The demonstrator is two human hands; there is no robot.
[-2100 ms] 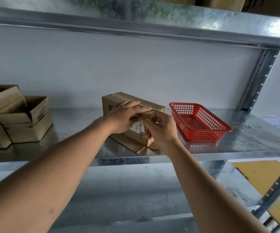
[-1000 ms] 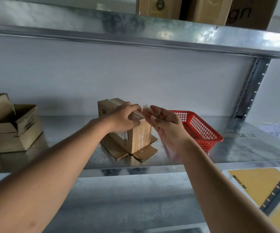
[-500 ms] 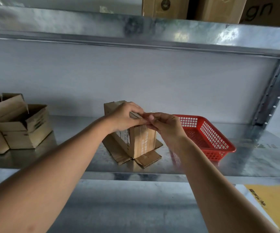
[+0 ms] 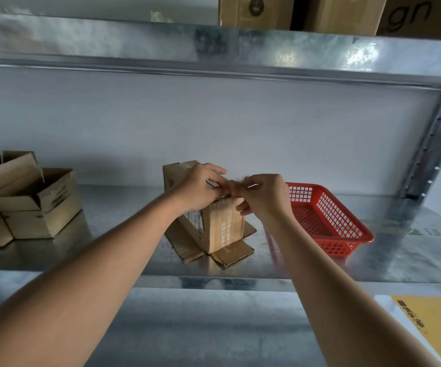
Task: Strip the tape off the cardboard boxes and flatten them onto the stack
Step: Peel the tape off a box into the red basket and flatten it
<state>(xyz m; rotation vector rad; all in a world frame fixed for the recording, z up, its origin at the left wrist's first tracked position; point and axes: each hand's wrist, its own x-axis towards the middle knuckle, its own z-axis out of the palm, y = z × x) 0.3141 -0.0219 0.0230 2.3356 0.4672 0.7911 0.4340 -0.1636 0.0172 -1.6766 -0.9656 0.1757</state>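
My left hand (image 4: 196, 188) grips the top of the cardboard box (image 4: 215, 223), fingers curled over its upper edge. The box stands upright near the middle of the metal shelf (image 4: 134, 260), close to the front edge, with its bottom flaps splayed flat on the shelf around it. My right hand (image 4: 263, 197) is at the box's top right corner, thumb and forefinger pinching a thin strip of tape (image 4: 252, 185) that shows pale between my fingertips; the other fingers are curled beneath, against the box's upper side. My two hands nearly touch over the top corner.

Just to the right of the box, behind my right wrist, sits a red basket (image 4: 328, 221). Toward the shelf's left end, well apart from the box, stand opened cardboard boxes (image 4: 36, 205) with their flaps up. More cartons (image 4: 256, 11) rest on the shelf above, and something yellow (image 4: 436, 324) lies at a lower level on the right.
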